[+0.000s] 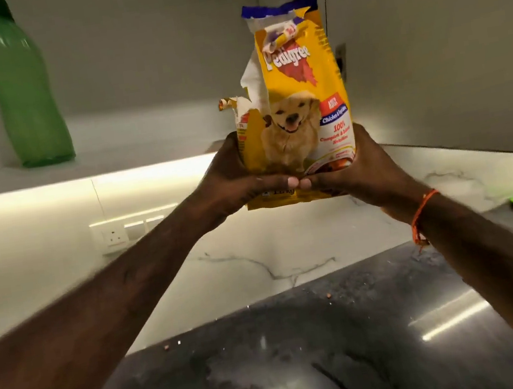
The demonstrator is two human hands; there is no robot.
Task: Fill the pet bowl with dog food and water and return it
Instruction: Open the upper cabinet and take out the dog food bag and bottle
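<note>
Together, left hand [230, 178] and right hand [358, 176] hold dog food bag [298, 106] upright.

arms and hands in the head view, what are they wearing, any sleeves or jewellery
Both forearms are bare, with no sleeves in view. The right wrist carries a thin orange thread bracelet with a loose end hanging down. The left hand and right hand show no rings or gloves.

A dark, glossy countertop [271, 357] is backed by a white marble-veined backsplash [241, 262], lit by a warm light strip [82, 185] beneath a pale shelf [141, 131]. 1 wall socket [112, 236] is mounted alongside switches.
</note>
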